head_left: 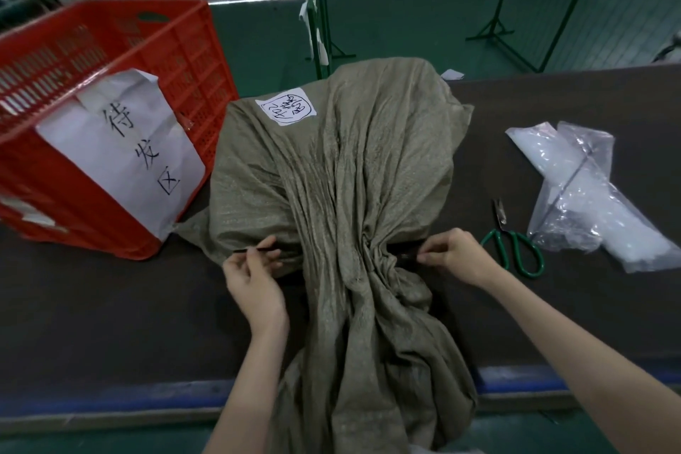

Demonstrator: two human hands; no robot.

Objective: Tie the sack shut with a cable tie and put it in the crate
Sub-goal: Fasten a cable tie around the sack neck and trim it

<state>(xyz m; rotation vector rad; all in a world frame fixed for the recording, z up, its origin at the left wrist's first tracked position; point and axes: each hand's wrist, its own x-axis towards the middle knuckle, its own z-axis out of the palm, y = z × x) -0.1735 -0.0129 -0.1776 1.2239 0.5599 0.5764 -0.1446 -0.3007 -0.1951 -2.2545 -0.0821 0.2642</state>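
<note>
Head camera: an olive-green woven sack lies on a dark table, its full body beyond both hands and its loose mouth trailing back between the forearms and over the near table edge. The sack's neck is gathered into tight folds right between the two hands. A black cable tie runs across that neck. The left hand sits just left of the gather, thumb and fingertips pinching the tie's free end, which sticks out a little past the fingers to the left. The right hand is against the right side of the gather, its fingertips curled in and pinching the other part of the tie where it meets the cloth. A white label with handwritten marks is stuck on the sack's far end, well beyond the left hand.

A red plastic crate stands beyond and to the left of the left hand, close beside the sack, with a white paper sign hanging on its near wall. Green-handled scissors lie just right of the right hand. Further right and beyond them lies a clear plastic bag with pale contents.
</note>
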